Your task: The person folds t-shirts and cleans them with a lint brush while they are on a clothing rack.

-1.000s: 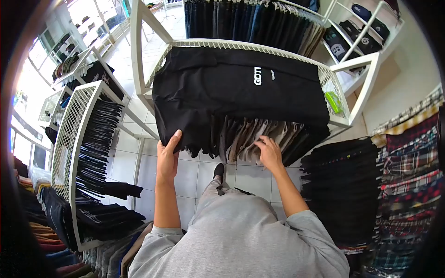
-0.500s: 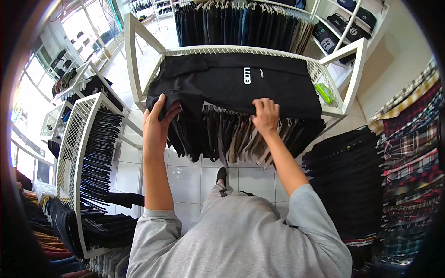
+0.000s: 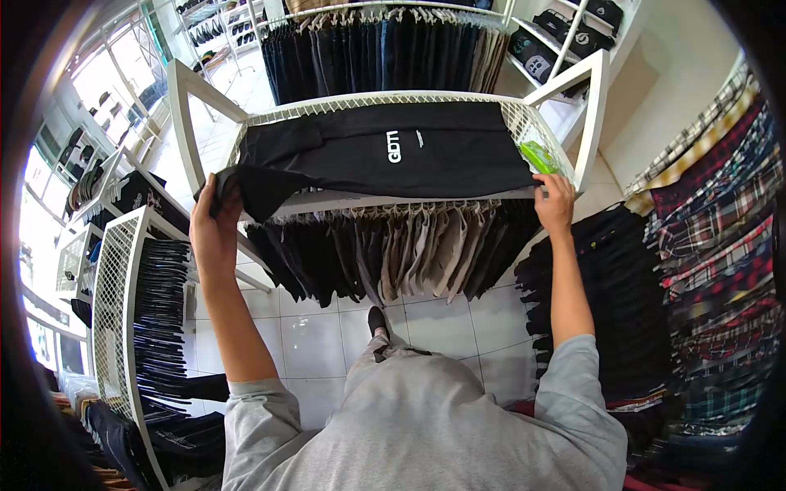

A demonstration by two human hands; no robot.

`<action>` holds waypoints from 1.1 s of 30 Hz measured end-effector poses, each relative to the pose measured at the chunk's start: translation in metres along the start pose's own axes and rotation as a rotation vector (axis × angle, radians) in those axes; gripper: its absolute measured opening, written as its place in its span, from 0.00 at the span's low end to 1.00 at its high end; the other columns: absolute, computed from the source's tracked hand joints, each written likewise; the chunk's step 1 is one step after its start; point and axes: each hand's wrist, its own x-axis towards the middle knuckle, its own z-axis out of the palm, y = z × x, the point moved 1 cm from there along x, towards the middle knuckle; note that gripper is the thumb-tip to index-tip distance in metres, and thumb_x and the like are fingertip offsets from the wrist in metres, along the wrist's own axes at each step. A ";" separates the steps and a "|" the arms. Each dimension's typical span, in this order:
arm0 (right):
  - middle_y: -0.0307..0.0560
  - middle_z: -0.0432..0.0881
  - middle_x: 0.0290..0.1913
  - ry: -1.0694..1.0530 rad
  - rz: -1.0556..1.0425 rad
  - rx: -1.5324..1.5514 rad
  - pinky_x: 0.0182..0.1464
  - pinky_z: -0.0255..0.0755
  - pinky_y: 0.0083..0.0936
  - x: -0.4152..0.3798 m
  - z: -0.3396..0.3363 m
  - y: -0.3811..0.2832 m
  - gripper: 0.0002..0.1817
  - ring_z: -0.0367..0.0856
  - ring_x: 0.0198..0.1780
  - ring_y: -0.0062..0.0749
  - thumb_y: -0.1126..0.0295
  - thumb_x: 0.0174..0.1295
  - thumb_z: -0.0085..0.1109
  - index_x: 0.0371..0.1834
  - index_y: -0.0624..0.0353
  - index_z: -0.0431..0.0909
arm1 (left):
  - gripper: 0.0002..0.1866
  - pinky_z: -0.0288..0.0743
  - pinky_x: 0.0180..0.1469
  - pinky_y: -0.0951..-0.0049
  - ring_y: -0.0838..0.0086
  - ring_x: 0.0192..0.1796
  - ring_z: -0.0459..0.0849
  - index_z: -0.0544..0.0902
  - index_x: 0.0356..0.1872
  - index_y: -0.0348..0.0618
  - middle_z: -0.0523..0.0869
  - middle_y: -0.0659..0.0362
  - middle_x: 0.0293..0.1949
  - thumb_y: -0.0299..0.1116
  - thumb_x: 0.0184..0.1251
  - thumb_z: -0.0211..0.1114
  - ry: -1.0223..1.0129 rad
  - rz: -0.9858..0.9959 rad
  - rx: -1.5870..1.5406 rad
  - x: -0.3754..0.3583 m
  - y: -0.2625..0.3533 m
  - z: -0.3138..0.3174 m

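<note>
A black garment (image 3: pixel 352 151) with white lettering lies folded lengthwise on the white mesh-topped rack (image 3: pixel 385 97). At its left end my left hand (image 3: pixel 214 233) grips a drooping, bunched part of the black cloth, fingers partly behind it. My right hand (image 3: pixel 554 200) pinches the garment's lower right corner at the rack's front edge. Just above that hand, a bright green packet (image 3: pixel 538 157) rests on the mesh.
Trousers and shorts (image 3: pixel 401 254) hang beneath the rack top. Behind it stands a rail of dark jeans (image 3: pixel 377 53). Dark shirts (image 3: pixel 598 303) and plaid shirts (image 3: pixel 720 286) hang at right. A second mesh rack (image 3: pixel 119 286) with black clothes stands at left.
My right hand has moved right, from the garment's middle front edge to its right corner. My left hand has shifted left with the cloth. The garment lies straighter, and the whole view has shifted.
</note>
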 end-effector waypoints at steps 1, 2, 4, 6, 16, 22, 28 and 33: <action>0.45 0.85 0.46 0.009 -0.019 0.025 0.56 0.70 0.41 0.010 -0.003 0.002 0.15 0.80 0.54 0.46 0.77 0.55 0.68 0.47 0.52 0.86 | 0.14 0.79 0.60 0.65 0.67 0.53 0.89 0.83 0.56 0.37 0.90 0.53 0.50 0.37 0.81 0.60 0.040 0.007 -0.003 0.011 0.002 0.004; 0.47 0.85 0.45 0.016 -0.024 0.053 0.55 0.71 0.42 0.022 -0.004 0.003 0.14 0.81 0.52 0.48 0.78 0.57 0.67 0.48 0.54 0.85 | 0.14 0.78 0.61 0.65 0.68 0.55 0.88 0.82 0.56 0.38 0.89 0.53 0.51 0.37 0.81 0.60 0.080 0.015 -0.006 0.023 0.003 0.008; 0.50 0.87 0.46 0.026 0.046 0.203 0.55 0.73 0.42 0.048 0.003 0.007 0.13 0.82 0.52 0.51 0.78 0.60 0.65 0.49 0.56 0.84 | 0.13 0.74 0.63 0.66 0.70 0.55 0.87 0.83 0.56 0.42 0.90 0.56 0.51 0.37 0.81 0.59 0.099 0.032 0.002 0.052 0.003 0.016; 0.55 0.88 0.49 0.033 0.196 0.351 0.55 0.76 0.41 0.075 0.017 0.005 0.09 0.84 0.54 0.58 0.74 0.68 0.62 0.50 0.59 0.83 | 0.14 0.74 0.62 0.65 0.68 0.54 0.86 0.83 0.57 0.41 0.89 0.55 0.51 0.38 0.81 0.59 0.170 0.042 -0.006 0.092 -0.003 0.015; 0.56 0.86 0.56 -0.398 0.375 -0.181 0.61 0.68 0.58 0.154 0.123 0.021 0.23 0.83 0.59 0.56 0.61 0.67 0.64 0.64 0.46 0.73 | 0.25 0.71 0.67 0.57 0.61 0.60 0.81 0.83 0.59 0.40 0.85 0.51 0.60 0.51 0.80 0.55 0.200 -0.166 0.361 0.243 -0.048 0.044; 0.51 0.81 0.61 -0.360 0.284 -0.110 0.68 0.62 0.57 0.155 0.136 -0.057 0.32 0.76 0.66 0.51 0.58 0.62 0.70 0.70 0.46 0.74 | 0.22 0.75 0.61 0.63 0.63 0.57 0.86 0.86 0.52 0.36 0.89 0.48 0.50 0.47 0.76 0.64 -0.018 0.277 1.043 0.145 -0.060 0.021; 0.55 0.88 0.48 -0.459 0.017 0.705 0.48 0.82 0.35 0.172 0.180 -0.235 0.25 0.90 0.44 0.42 0.59 0.62 0.74 0.58 0.60 0.83 | 0.29 0.70 0.66 0.58 0.52 0.64 0.80 0.80 0.65 0.42 0.82 0.48 0.60 0.51 0.72 0.68 0.540 0.427 1.647 0.067 -0.076 -0.049; 0.55 0.86 0.50 -0.572 -0.018 0.724 0.52 0.80 0.38 0.190 0.221 -0.336 0.27 0.87 0.47 0.45 0.50 0.66 0.70 0.58 0.60 0.82 | 0.40 0.80 0.48 0.57 0.56 0.43 0.88 0.74 0.69 0.41 0.86 0.46 0.46 0.59 0.66 0.71 0.686 -0.131 1.435 0.046 -0.057 -0.043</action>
